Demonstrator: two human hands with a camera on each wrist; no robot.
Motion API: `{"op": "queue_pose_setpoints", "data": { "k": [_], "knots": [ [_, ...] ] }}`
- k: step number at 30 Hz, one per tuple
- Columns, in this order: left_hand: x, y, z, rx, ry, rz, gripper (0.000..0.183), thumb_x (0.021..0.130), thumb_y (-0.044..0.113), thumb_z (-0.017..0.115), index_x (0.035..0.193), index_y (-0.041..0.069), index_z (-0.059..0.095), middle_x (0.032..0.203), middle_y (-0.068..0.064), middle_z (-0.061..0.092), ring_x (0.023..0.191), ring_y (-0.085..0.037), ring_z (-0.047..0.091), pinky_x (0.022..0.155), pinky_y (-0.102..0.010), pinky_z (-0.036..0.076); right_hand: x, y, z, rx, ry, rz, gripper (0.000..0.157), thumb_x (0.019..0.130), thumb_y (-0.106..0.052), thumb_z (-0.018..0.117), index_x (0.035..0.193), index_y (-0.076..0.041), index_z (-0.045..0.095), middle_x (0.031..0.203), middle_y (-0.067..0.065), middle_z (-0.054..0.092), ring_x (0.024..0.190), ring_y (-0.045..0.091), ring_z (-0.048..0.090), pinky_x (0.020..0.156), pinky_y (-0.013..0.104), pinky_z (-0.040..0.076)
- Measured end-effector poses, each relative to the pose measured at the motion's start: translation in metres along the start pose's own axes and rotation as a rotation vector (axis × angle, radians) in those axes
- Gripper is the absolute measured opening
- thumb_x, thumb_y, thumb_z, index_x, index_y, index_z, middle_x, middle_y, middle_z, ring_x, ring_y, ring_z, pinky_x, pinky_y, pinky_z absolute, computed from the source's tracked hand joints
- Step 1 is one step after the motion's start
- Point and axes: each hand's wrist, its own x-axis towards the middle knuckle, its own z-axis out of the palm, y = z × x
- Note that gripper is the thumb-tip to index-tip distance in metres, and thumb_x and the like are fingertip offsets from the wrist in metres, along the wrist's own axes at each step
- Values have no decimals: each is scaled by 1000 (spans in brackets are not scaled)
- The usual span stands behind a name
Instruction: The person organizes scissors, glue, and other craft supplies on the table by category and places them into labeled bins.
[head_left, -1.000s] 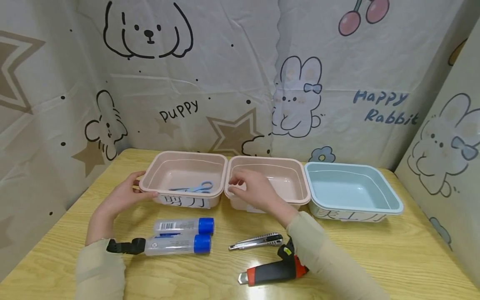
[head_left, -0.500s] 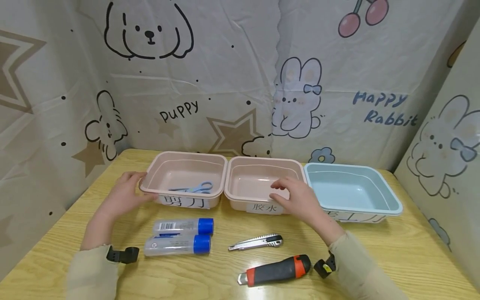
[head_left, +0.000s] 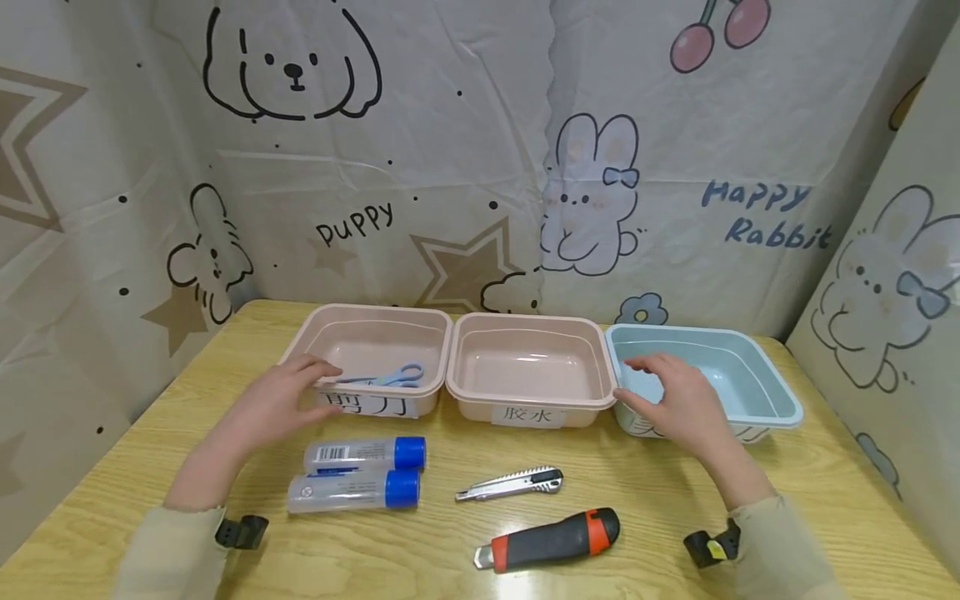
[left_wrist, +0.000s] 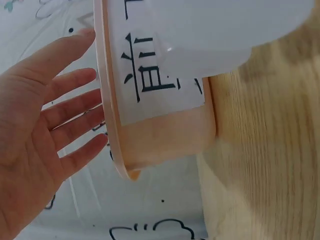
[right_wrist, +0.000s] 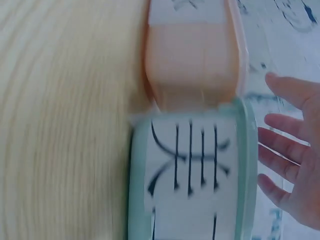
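Observation:
My left hand [head_left: 273, 408], fingers spread and slightly bent, hovers at the front left corner of the left pink bin [head_left: 375, 337] and holds nothing. Inside that bin lie blue scissors [head_left: 401, 375]. In the left wrist view the fingertips [left_wrist: 87, 75] overlap the bin's rim. My right hand [head_left: 686, 408] is over the front of the light blue bin [head_left: 750, 367], its fingers relaxed and nothing in them. The right wrist view shows the palm beside the rim of this bin [right_wrist: 245, 165]. Between the two stands the middle pink bin [head_left: 525, 362], with a paper label on its front.
In front of the bins lie two clear bottles with blue caps, the rear bottle [head_left: 352, 454] and the front bottle [head_left: 337, 492]. A silver utility knife [head_left: 510, 483] and a larger black-and-red utility knife [head_left: 555, 540] lie to their right. A printed cloth [head_left: 450, 167] hangs behind.
My right hand has moved right, from over the middle pink bin to the blue bin. My left hand has come off the left bin's side and shifted right and nearer.

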Motion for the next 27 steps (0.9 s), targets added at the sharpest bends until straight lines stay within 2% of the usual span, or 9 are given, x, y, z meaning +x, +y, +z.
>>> {"op": "queue_pose_setpoints", "data": {
  "k": [6,9,13,16,20,23,27],
  "knots": [
    [-3,9,4,96,35,160,39,72,30,75,104,9,65,103,-5,62,94,-23,59,83,-42,48,-14,23,-13,38,-8,121,57,80,-38,67,121,-1,52,119,22,54,110,40,46,90,57,33],
    [-6,16,2,127,30,192,39,73,31,75,105,11,66,104,-4,62,95,-23,59,84,-43,48,-19,35,-20,71,-32,183,68,79,-42,67,127,2,46,125,26,47,114,44,41,90,58,34],
    [-11,26,2,131,10,214,36,75,31,73,105,13,66,105,-3,64,98,-24,59,87,-45,46,-23,50,-26,83,-86,245,83,76,-47,68,134,2,37,132,29,38,119,48,33,90,62,30],
    [-14,32,6,113,-31,250,33,76,30,71,104,13,66,103,-1,65,97,-23,60,87,-45,46,-26,60,-29,82,-106,269,93,73,-48,71,139,1,28,136,31,32,120,51,30,90,65,28],
    [-18,39,15,79,-108,305,29,77,31,71,100,15,67,95,4,64,89,-16,60,80,-38,49,-30,73,-32,86,-89,272,101,69,-45,75,142,1,22,137,32,29,120,53,28,89,67,27],
    [-21,44,20,52,-158,319,28,76,33,71,99,16,67,92,7,61,83,-11,58,74,-33,50,-35,83,-34,90,-75,289,104,66,-43,77,142,1,20,139,33,25,122,54,25,88,68,26],
    [-26,50,25,23,-187,305,33,73,37,72,98,17,66,89,8,58,77,-7,54,68,-29,49,-42,95,-38,99,-69,329,108,66,-42,78,143,0,16,142,34,18,124,55,20,88,70,24]
  ]
}}
